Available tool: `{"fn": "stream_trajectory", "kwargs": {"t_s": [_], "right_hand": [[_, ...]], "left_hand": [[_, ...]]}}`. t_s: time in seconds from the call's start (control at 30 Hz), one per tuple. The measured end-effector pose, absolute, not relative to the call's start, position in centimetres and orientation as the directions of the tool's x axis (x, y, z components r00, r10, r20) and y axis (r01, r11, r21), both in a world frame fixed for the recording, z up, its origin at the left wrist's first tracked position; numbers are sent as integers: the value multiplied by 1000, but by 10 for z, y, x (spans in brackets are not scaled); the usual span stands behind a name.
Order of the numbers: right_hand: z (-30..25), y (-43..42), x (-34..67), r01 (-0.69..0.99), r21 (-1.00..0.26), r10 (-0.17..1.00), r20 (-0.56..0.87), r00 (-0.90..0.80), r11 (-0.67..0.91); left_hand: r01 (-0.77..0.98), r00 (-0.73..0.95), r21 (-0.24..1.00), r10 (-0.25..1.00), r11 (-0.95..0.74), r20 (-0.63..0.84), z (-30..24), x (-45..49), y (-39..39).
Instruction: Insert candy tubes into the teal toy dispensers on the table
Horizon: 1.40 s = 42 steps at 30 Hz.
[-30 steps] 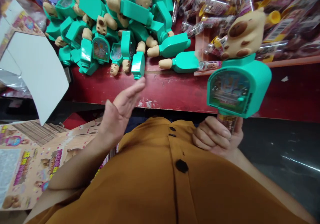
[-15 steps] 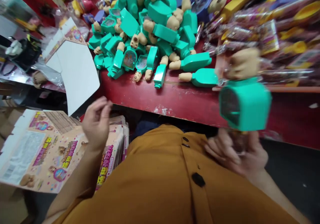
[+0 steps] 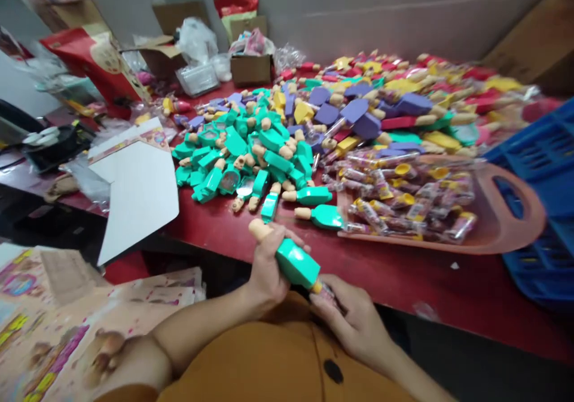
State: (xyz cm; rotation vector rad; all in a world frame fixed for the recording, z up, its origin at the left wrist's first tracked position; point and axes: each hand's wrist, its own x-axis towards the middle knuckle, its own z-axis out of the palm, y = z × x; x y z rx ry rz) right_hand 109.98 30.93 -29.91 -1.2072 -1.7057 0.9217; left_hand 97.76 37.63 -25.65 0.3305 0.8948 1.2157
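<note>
Both my hands hold a teal plastic toy [image 3: 293, 262] low over the front edge of the red table. My left hand [image 3: 268, 267] is shut around the toy's teal body, close to its tan animal-shaped top [image 3: 260, 229]. My right hand [image 3: 350, 321] grips the clear candy tube [image 3: 325, 294] at the toy's other end. The toy's window face is hidden from this angle. Just beyond my hands lie two loose teal toys [image 3: 314, 195] at the edge of a large heap of the same toys [image 3: 237, 160].
The red table [image 3: 403, 282] carries an orange tray of candy tubes [image 3: 506, 225] and many purple, yellow and red toys [image 3: 359, 112]. A blue crate [image 3: 538, 151] stands at the right. A white card [image 3: 134, 198] and printed cardboard sheets [image 3: 67, 324] lie at the left.
My view has tilted up, showing more of the table. The toy has dropped from upright in my right hand to a low slant, and my left hand has moved from open to gripping it.
</note>
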Motion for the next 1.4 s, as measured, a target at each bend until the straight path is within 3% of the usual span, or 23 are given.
{"fn": "stream_trajectory", "kwargs": {"t_s": [0.07, 0.13, 0.2, 0.27, 0.3, 0.37, 0.47, 0.5, 0.57, 0.67, 0.77, 0.87, 0.97, 1.07, 1.13, 1.17, 1.23, 1.27, 1.33, 1.4], "right_hand": [[-301, 315, 1097, 162, -984, 979, 36, -200, 69], [-300, 329, 1096, -5, -984, 963, -176, -203, -180], [-294, 353, 1101, -111, -925, 921, -340, -190, -364], [-284, 388, 1112, -121, -913, 920, -377, -107, -389], [-277, 409, 1119, -89, -932, 936, -350, -45, -353], [-263, 454, 1133, -32, -964, 961, -264, 77, -263], [-247, 512, 1152, 22, -989, 986, -145, 78, -147], [-244, 524, 1158, 67, -991, 993, -110, 42, -113], [-238, 534, 1172, 243, -970, 999, -25, -46, -13], [-235, 517, 1197, 603, -753, 963, 175, -204, 264], [-239, 490, 1219, 797, -415, 888, 332, -317, 439], [-252, 480, 1226, 899, -198, 895, 306, -323, 392], [-266, 497, 1219, 962, -9, 951, 150, -269, 274], [-267, 515, 1210, 967, 73, 969, 7, -246, 245], [-259, 513, 1204, 971, 6, 967, 90, -238, 239], [-252, 506, 1202, 973, -90, 962, 195, -192, 212], [-236, 482, 1197, 886, -434, 929, 370, 11, 162], [-228, 468, 1195, 768, -621, 936, 341, 86, 156], [-217, 440, 1189, 513, -833, 976, 210, -53, 207], [-215, 418, 1181, 420, -864, 936, 144, -321, 277]], "left_hand": [[-617, 35, 703, 904, 355, -426, -260, 978, 380], [-497, 23, 802, 929, 331, -370, -271, 972, 390], [-278, -32, 942, 978, 190, -206, -289, 963, 405], [70, -169, 997, 984, -38, 50, -309, 950, 422], [278, -237, 953, 953, -122, 191, -319, 943, 429], [640, -258, 758, 896, -121, 361, -334, 929, 440], [879, -100, 476, 962, -34, 254, -340, 915, 447], [896, -49, 442, 977, -48, 206, -339, 912, 447], [859, 21, 496, 977, -126, 212, -331, 907, 448], [649, -132, 755, 963, -95, 235, -308, 901, 451], [149, -308, 989, 951, 10, 37, -281, 897, 458], [-287, -137, 944, 968, 166, -211, -262, 902, 464], [-251, 92, 868, 903, 429, -420, -256, 915, 463], [-110, 250, 846, 838, 522, -485, -257, 927, 453], [-57, 345, 843, 803, 535, -486, -257, 930, 444], [-42, 374, 840, 788, 541, -489, -257, 929, 440], [-12, 408, 824, 755, 566, -513, -255, 927, 435], [12, 426, 811, 731, 584, -533, -255, 926, 433], [84, 466, 793, 680, 603, -566, -253, 924, 432], [189, 513, 788, 625, 586, -588, -251, 925, 434]]}}
